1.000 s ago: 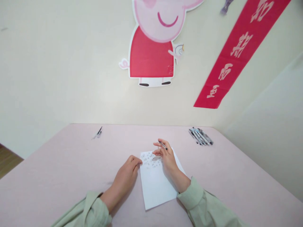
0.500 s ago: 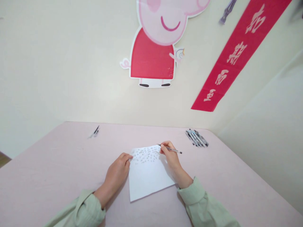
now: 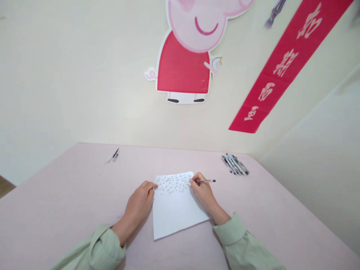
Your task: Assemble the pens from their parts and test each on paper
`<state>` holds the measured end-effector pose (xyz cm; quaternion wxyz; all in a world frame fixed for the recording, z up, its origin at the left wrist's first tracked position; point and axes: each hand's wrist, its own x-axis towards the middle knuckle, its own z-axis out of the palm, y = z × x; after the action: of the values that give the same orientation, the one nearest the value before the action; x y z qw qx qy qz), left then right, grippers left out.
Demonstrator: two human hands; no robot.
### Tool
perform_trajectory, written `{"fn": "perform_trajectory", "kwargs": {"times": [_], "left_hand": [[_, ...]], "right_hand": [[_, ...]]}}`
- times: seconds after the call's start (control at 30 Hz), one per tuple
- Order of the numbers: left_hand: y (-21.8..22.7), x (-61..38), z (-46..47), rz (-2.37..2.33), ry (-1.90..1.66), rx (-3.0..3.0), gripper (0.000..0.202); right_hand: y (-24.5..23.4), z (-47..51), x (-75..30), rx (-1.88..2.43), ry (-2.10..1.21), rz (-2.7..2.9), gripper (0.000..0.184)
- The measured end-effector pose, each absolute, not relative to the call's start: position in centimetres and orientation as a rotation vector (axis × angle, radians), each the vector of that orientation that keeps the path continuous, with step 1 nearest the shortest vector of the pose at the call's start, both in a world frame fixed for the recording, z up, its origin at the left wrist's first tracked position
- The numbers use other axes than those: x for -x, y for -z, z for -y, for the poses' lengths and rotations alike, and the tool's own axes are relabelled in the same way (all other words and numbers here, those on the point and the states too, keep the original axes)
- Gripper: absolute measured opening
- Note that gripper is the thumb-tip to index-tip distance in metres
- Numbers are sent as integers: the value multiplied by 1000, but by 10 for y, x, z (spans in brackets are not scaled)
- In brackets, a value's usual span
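Observation:
A white sheet of paper (image 3: 178, 213) lies slightly turned on the table, its upper part covered with several rows of small dark handwriting. My left hand (image 3: 142, 198) rests at the sheet's left edge, fingers curled and the thumb pressing on its upper left side. Between the fingers of my right hand (image 3: 204, 191) is a slim pen (image 3: 207, 181) with a clear barrel and dark end. This hand rests on the sheet's upper right edge, and the pen's tip is hidden by the fingers.
The pink-covered table (image 3: 70, 210) meets the wall at the back. A pile of several pens (image 3: 235, 164) lies at the back right, and a small pen with its cap (image 3: 114, 154) at the back left. A pig cutout (image 3: 182, 67) and a red banner (image 3: 270, 86) hang on the wall.
The pen has swung from pointing up and left to lying nearly level, and my right hand has shifted slightly down and right. My left hand stays at the paper's edge.

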<state>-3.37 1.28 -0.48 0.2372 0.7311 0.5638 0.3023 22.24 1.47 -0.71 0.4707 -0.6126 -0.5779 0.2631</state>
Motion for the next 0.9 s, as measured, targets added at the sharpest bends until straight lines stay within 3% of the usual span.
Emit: {"fn": "perform_trajectory", "kwargs": {"times": [0.9], "left_hand": [[6,34,-13,-1540,-843,-2003,33]], "right_hand": [[8,-7,-234,1634,-573,1495,13]]}}
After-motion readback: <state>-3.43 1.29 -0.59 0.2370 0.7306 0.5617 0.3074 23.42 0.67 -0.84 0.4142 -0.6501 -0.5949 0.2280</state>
